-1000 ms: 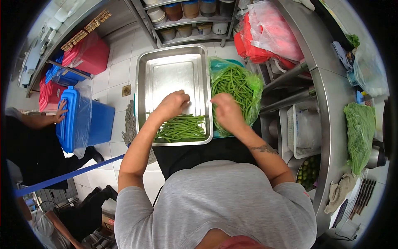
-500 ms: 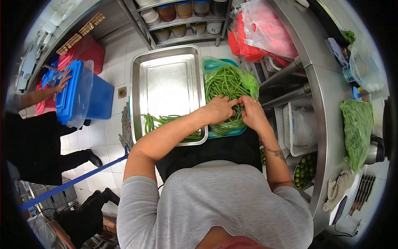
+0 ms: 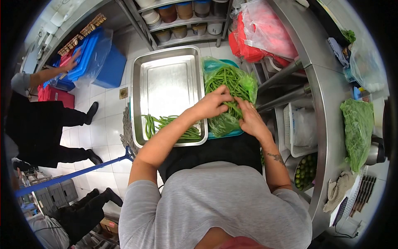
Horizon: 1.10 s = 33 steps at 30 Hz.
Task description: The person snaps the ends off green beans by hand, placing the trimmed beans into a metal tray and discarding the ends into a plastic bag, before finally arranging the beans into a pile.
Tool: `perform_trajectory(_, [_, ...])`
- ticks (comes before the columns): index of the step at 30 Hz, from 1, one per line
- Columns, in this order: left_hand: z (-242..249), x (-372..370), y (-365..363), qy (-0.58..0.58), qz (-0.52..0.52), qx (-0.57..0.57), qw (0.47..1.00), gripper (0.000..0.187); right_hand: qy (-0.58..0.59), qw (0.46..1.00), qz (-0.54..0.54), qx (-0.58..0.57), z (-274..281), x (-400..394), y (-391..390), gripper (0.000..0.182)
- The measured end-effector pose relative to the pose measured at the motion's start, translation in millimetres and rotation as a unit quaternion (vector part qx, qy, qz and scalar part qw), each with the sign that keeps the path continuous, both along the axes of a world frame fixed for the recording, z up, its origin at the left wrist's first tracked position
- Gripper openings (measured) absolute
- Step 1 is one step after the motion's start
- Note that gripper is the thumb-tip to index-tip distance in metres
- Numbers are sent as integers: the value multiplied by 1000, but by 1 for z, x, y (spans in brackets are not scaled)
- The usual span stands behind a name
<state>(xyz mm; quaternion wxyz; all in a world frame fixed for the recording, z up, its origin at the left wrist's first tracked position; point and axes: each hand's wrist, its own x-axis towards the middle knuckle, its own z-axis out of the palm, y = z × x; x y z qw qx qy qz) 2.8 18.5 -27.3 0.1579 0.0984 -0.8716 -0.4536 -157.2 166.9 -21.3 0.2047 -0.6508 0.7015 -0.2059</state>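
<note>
Long green beans [image 3: 227, 79] lie heaped in an opened clear-green plastic bag [image 3: 224, 126], which sits in a teal tray [image 3: 236, 133]. Over the heap, my left hand [image 3: 213, 102] has its fingers curled in on some beans. Close beside it, my right hand [image 3: 251, 118] pinches beans near the bag's right side; its fingertips are partly hidden among them. To the left is a large steel pan [image 3: 166, 83] with a small pile of green beans [image 3: 180, 128] along its near end. My left forearm crosses the pan's near right corner.
A steel counter [image 3: 327, 137] runs along my right, with a crate [image 3: 292, 130] and green citrus fruit [image 3: 305, 172] below. A shelf [image 3: 188, 20] with tubs stands ahead. At left, one person's hand [image 3: 74, 62] touches a blue cooler box [image 3: 105, 62]; a blue pole [image 3: 83, 171] crosses the floor.
My left hand has shifted slightly back and left, its fingers more curled. My right hand has moved slightly nearer me. The person at left and the blue cooler have moved forward.
</note>
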Motion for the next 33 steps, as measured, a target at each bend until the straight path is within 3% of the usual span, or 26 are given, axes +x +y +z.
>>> perform_trajectory(4, [8,3,-16,64,52,108,991,23,-59,998,-10,4,4,0,-8,69])
perform_trajectory(7, [25,6,-23,68,65,205,974,18,-218,974,-29,-63,14,7,-18,61])
perform_trajectory(10, [38,2,-27,12,69,215,974,18,-268,951,-43,-150,18,19,-37,62])
perform_trajectory(13, [40,-6,-27,42,30,217,975,19,-186,971,-59,-139,8,24,-55,61])
perform_trajectory(16, [49,-11,-24,61,87,269,957,22,-350,933,-59,-59,6,26,-67,56])
perform_trajectory(19, [66,-9,-32,79,104,142,981,28,-341,937,-51,-55,-4,25,-72,43])
perform_trajectory(22, [69,-13,-38,75,74,121,987,27,-441,896,-24,-39,-1,25,-71,40])
perform_trajectory(25, [78,-15,-38,55,43,119,990,20,-473,881,21,-22,13,23,-72,39])
perform_trajectory(28, [93,-12,-39,30,97,222,970,13,-583,812,11,-42,26,24,-71,36])
perform_trajectory(32, [104,-6,-38,92,176,96,975,14,-567,821,44,-46,35,15,-74,31])
perform_trajectory(33, [104,-7,-45,127,187,1,974,15,-558,827,60,-35,37,11,-74,31])
